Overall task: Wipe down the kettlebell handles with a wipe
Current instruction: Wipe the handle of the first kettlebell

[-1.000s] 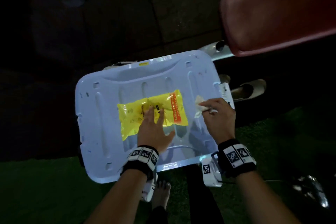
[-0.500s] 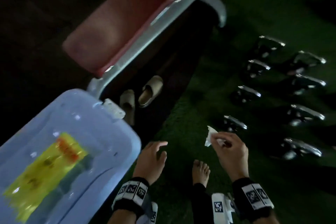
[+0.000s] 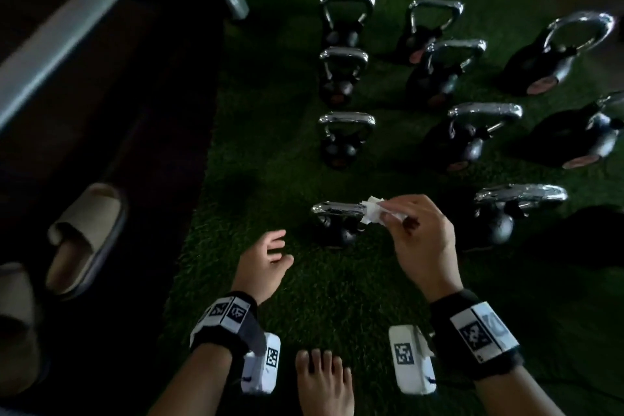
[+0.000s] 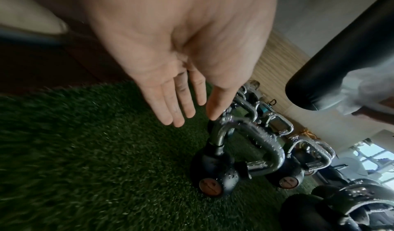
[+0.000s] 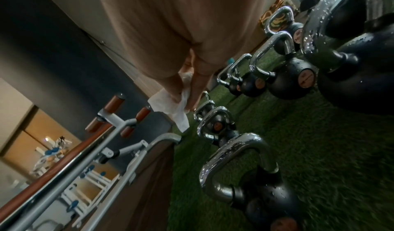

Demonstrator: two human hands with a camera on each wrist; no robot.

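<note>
Several black kettlebells with chrome handles stand in rows on green turf. The nearest kettlebell has its handle just left of my right hand, which pinches a white wipe above the handle's right end. From the right wrist the wipe hangs from my fingertips, apart from the handle below. My left hand hovers empty, fingers spread, left of that kettlebell. In the left wrist view its fingers are straight above the handle.
A weight bench frame stretches across the upper left. A pair of beige slippers lies on the dark floor at left. My bare foot rests on the turf between my arms. More kettlebells stand to the right.
My view swung from the blue lid and yellow wipe pack to the kettlebells. The right hand carried the wipe over to the nearest handle; the left hand left the pack and hovers beside it.
</note>
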